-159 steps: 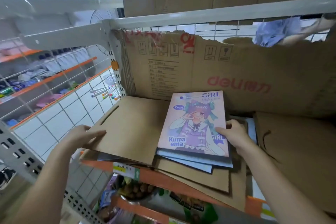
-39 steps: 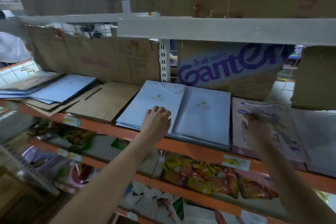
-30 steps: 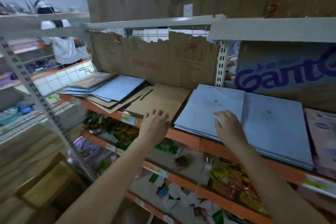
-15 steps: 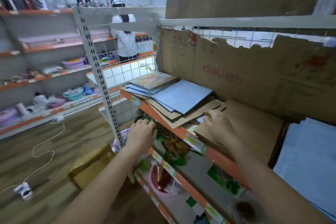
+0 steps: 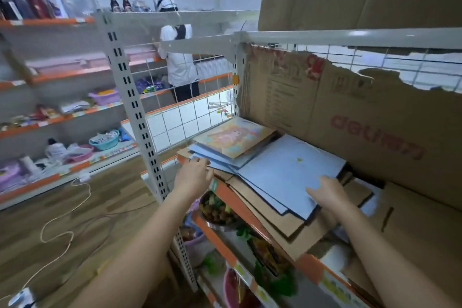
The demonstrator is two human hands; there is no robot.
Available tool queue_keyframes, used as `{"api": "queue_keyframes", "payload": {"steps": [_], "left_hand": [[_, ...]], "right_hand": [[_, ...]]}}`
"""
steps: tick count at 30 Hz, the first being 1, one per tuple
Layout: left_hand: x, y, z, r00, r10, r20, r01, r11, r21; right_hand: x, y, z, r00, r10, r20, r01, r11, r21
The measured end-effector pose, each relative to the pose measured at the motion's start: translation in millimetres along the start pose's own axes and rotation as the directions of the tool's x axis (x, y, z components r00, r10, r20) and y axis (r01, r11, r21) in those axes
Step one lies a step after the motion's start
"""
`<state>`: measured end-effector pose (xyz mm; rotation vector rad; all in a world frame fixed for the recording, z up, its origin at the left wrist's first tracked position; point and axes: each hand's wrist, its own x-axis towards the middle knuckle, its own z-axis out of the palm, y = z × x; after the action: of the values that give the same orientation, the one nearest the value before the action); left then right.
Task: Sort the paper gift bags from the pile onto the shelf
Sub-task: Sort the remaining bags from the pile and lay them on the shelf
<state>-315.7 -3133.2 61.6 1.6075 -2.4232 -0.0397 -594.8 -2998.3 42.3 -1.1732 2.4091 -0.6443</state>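
Both hands just moved onto the messy pile: right hand [image 5: 327, 195] presses flat on the blue bag [image 5: 282, 172], left hand [image 5: 193, 174], fingers loose, touches the stack's edge. Looks like squaring up comes next.

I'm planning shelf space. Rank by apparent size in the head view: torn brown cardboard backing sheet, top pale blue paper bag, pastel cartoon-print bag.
1. Torn brown cardboard backing sheet, clearly largest.
2. Top pale blue paper bag.
3. Pastel cartoon-print bag, though it lies farther away, so unsure.
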Motion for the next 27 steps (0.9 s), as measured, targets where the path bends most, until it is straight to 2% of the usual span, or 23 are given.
{"api": "queue_keyframes", "payload": {"steps": [5,8,10,12,14,16,18,20,21,23,24,27], "left_hand": [[90,-31,14,1.000,0.017,0.019,-0.015,0.993,-0.117],[141,-46,24,0.995,-0.044,0.094,0.063,0.975,-0.215],[169,-54,32,0.987,-0.064,0.149,0.092,0.979,-0.185],[191,-61,38,0.970,-0.066,0.232,0.131,0.952,-0.277],[206,-68,41,0.951,-0.046,0.306,0.171,0.903,-0.394],[215,-73,42,0.939,-0.027,0.342,0.191,0.869,-0.456],[217,-71,37,0.933,0.004,0.359,0.210,0.805,-0.554],[218,-68,29,0.920,0.024,0.390,0.265,0.695,-0.669],[217,-66,23,0.899,0.048,0.436,0.318,0.615,-0.722],[214,-59,12,0.812,0.176,0.557,0.447,0.428,-0.786],[212,-57,9,0.772,0.244,0.587,0.483,0.377,-0.791],[206,-51,13,0.715,0.364,0.597,0.486,0.355,-0.799]], "right_hand": [[14,-5,22,0.963,0.212,-0.167,-0.182,0.967,0.178],[11,-15,23,0.894,0.386,-0.225,-0.271,0.869,0.415],[12,-17,22,0.837,0.486,-0.250,-0.259,0.755,0.602],[9,-24,21,0.793,0.557,-0.246,-0.200,0.620,0.758],[3,-35,17,0.782,0.579,-0.229,-0.119,0.500,0.858],[-4,-48,16,0.799,0.562,-0.215,-0.070,0.441,0.895],[-7,-60,16,0.816,0.541,-0.206,-0.047,0.417,0.908],[-8,-68,18,0.832,0.518,-0.201,-0.036,0.412,0.910],[-9,-72,19,0.839,0.506,-0.201,-0.027,0.407,0.913],[-11,-78,19,0.854,0.474,-0.213,0.002,0.407,0.913],[-13,-77,19,0.860,0.458,-0.226,0.020,0.413,0.910],[-26,-75,17,0.853,0.455,-0.255,0.047,0.419,0.907]]}}
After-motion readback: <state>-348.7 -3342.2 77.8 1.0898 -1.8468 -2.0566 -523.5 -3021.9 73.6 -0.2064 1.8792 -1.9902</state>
